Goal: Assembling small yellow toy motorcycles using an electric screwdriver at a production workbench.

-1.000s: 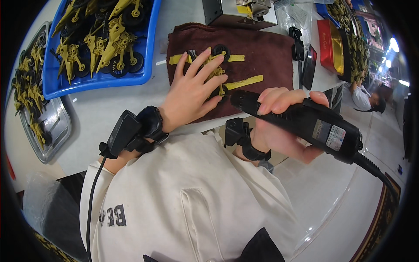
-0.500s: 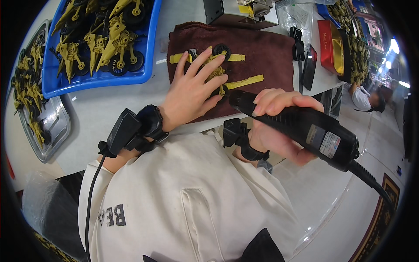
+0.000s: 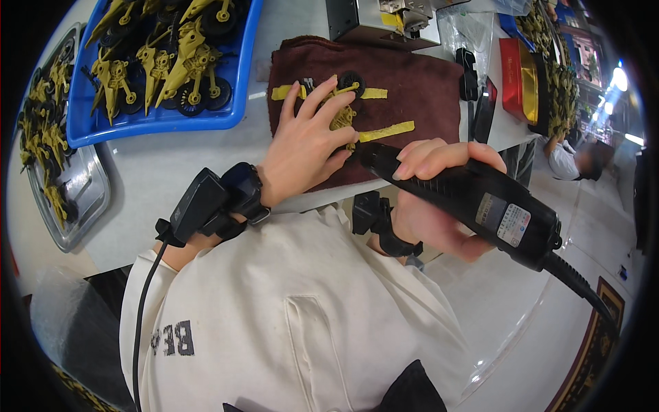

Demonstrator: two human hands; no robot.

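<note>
My left hand (image 3: pixel 307 141) reaches over a yellow toy motorcycle (image 3: pixel 341 118) with black wheels, its fingers bent around the frame and holding it against a brown cloth (image 3: pixel 429 86). The hand covers much of the toy. Strips of yellow tape (image 3: pixel 388 130) lie on the cloth beside and under it. My right hand (image 3: pixel 439 196) is wrapped around a black corded electric screwdriver (image 3: pixel 473 196), held nearly level. The tool's front end is close to the toy's near wheel; its bit is too dark to make out.
At the left stand a blue tray (image 3: pixel 158 134) of similar toys and a clear plastic tray (image 3: pixel 96 206) with more. A metal machine (image 3: pixel 364 24) sits behind the cloth. To the right are a red and gold tin (image 3: pixel 515 82), a plastic bag and more toys. A person (image 3: pixel 566 161) is farther right.
My left hand's fingers have drawn in a little on the toy. The right hand and screwdriver keep nearly the same place. The whole view has shifted slightly.
</note>
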